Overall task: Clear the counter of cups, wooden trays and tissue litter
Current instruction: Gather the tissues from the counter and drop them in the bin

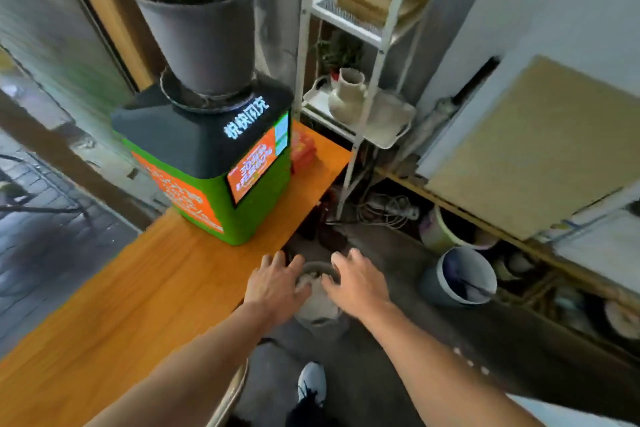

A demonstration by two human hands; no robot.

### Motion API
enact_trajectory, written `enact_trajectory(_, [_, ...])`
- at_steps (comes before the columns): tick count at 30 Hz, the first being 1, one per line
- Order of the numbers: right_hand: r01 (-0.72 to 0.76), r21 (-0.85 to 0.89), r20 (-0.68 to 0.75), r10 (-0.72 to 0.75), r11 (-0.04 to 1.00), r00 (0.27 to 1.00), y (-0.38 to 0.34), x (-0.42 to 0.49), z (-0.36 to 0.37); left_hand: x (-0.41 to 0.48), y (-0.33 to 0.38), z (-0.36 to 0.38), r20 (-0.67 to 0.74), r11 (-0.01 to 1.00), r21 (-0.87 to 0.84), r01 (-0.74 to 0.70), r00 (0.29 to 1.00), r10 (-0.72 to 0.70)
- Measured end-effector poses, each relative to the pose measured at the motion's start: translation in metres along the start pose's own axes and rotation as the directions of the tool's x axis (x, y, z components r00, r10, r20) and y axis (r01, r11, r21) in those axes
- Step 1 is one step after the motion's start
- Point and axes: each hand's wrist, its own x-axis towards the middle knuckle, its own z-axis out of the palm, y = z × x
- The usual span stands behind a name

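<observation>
Tissue litter (306,282) shows as a pale crumpled lump in the mouth of a small bin (320,308) on the floor, just off the edge of the desk (138,305). That bin is my landmark for everything here.

Biggest first. The orange wooden desk runs along the left of the bin, and I see no cups or wooden trays on the part in view. A green and orange machine (221,177) stands on the desk beyond the bin, with a grey plant pot (197,35) on top. A white shelf rack (360,55) stands farther beyond the bin and holds a pale jug (346,94) on a tray. To the right of the bin, a second grey bin (464,276) leans on its side. Cables (384,208) lie on the floor between the rack and the 2 bins. A grey shoe (311,380) is on the near side of the bin.

Both hands hang right over the bin. The left hand (277,282) has a wide grip with fingers spread, and it holds nothing. The right hand (353,281) is also wide and holds nothing.

I think the step is dropping tissue into the bin. To do it well, keep both hands over the mouth so nothing falls on the floor. Press the lump down softly if it sticks up. The desk edge is close to the left hand and could bump it. The picture is blurry, so small scraps are hard to see.
</observation>
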Motion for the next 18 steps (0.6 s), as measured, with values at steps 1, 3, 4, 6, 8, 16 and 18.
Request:
enact_trajectory(1, [-0.005, -0.002, -0.006, 0.005, 1.0, 1.0, 0.01, 0.002, 0.003, 0.008, 0.007, 0.005, 0.013, 1.0, 0.001, 0.001, 1.0, -0.001])
enact_trajectory(3, [-0.016, 0.0, -0.008, 0.016, 1.0, 1.0, 0.028, 0.01, 0.009, 0.025, 0.017, 0.018, 0.044, 1.0, -0.005, 0.017, 0.999, -0.016])
enact_trajectory(4, [-0.027, 0.01, -0.006, 0.027, 1.0, 1.0, 0.035, 0.015, 0.014, 0.034, 0.02, 0.025, 0.052, 1.0, -0.006, 0.021, 0.998, -0.021])
enact_trajectory(6, [-0.05, 0.029, 0.002, 0.05, 0.998, 0.999, 0.048, 0.027, 0.028, 0.051, 0.025, 0.042, 0.062, 1.0, 0.0, 0.03, 0.998, -0.03])
enact_trajectory(8, [-0.058, 0.042, 0.007, 0.057, 0.997, 0.998, 0.06, 0.041, 0.049, 0.069, 0.026, 0.064, 0.067, 0.999, -0.007, 0.043, 0.997, -0.043])
enact_trajectory(16, [-0.158, 0.136, 0.099, 0.146, 0.978, 0.984, 0.112, 0.1, 0.184, 0.144, 0.002, 0.197, 0.101, 0.994, -0.017, 0.107, 0.989, -0.105])
enact_trajectory(18, [-0.185, 0.168, 0.131, 0.164, 0.968, 0.978, 0.124, 0.114, 0.223, 0.162, -0.006, 0.234, 0.11, 0.993, -0.011, 0.118, 0.987, -0.116])
